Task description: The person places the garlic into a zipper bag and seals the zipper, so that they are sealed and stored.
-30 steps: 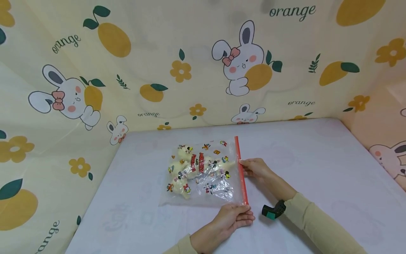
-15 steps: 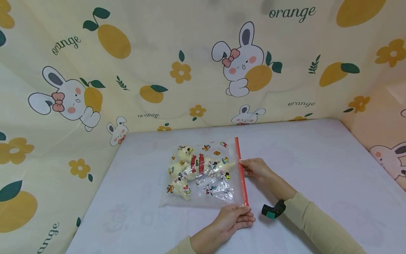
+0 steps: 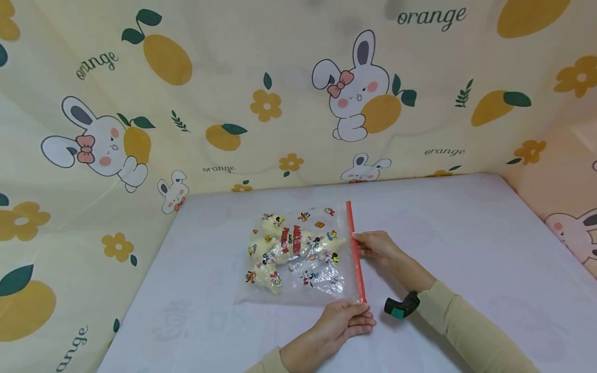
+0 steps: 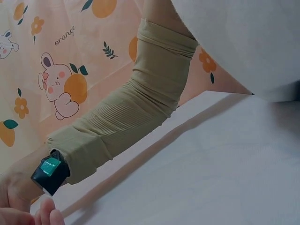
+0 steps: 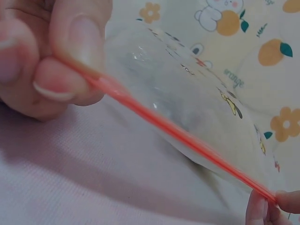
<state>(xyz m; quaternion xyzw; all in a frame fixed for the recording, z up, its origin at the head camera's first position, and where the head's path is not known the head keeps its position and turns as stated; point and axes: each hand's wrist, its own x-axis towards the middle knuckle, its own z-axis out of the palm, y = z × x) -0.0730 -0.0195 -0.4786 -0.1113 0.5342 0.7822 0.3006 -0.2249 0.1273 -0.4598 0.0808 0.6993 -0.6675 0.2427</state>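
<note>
A clear zip bag (image 3: 322, 290) printed with cartoon figures and red lettering lies on the table. Through the plastic shows a pale cream, lumpy thing (image 3: 275, 251). Its red zip strip (image 3: 355, 254) runs along the right side. My left hand (image 3: 338, 324) pinches the strip's near end between thumb and index finger, seen large in the right wrist view. Farther up the strip, my right hand (image 3: 380, 247) pinches it with thumb and fingers, also at the lower right of the right wrist view (image 5: 269, 208). The left wrist view shows left fingertips (image 4: 49, 213) at the bottom.
A pale cloth-covered table (image 3: 196, 269) lies under the bag. Walls of printed cloth (image 3: 289, 140) with rabbits and oranges stand behind and at both sides. A black wrist camera (image 3: 402, 306) with a green patch sits on my right wrist.
</note>
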